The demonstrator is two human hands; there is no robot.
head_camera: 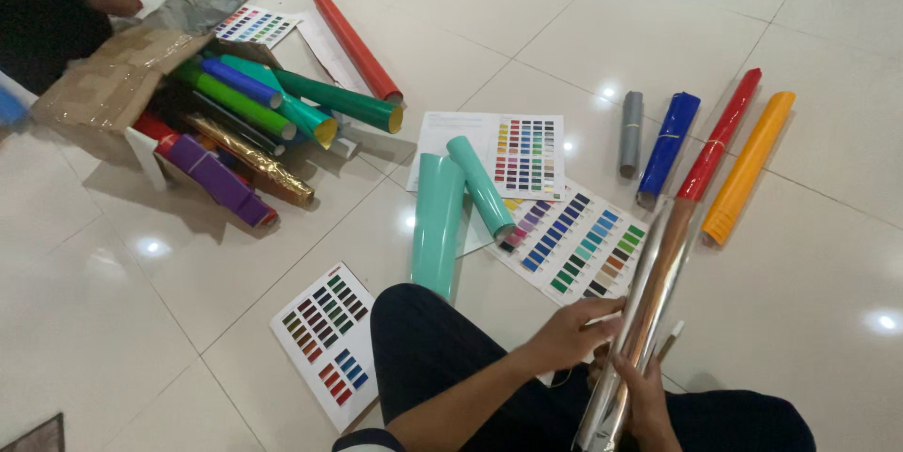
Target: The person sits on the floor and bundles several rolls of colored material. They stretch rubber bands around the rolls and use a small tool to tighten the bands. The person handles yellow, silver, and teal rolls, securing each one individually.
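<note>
Down on the white tiled floor (113, 320), and the silver roll (640, 320) is the centre of it all: a long shiny tube slanting up from the person's lap. The left hand (571, 332) lies against its left side, fingers (602, 306) stretched flat along the foil rather than curled shut. The right hand (647, 397) sits lower on the same roll, fingers wrapped around it from beneath (part of that grip is hidden behind the tube). Just beyond the silver roll's top end stands a red roll (720, 137), with an orange roll (749, 168) to its right and a blue roll (667, 146) and a short grey roll (630, 132) to its left. Left of the silver roll, colour chart sheets (574, 240) are spread flat, two mint-green rolls (438, 222) lying over them. Well off to the far left, a torn cardboard box (103, 80) spills green, purple and gold rolls, beside another person's sleeve (202, 5).
</note>
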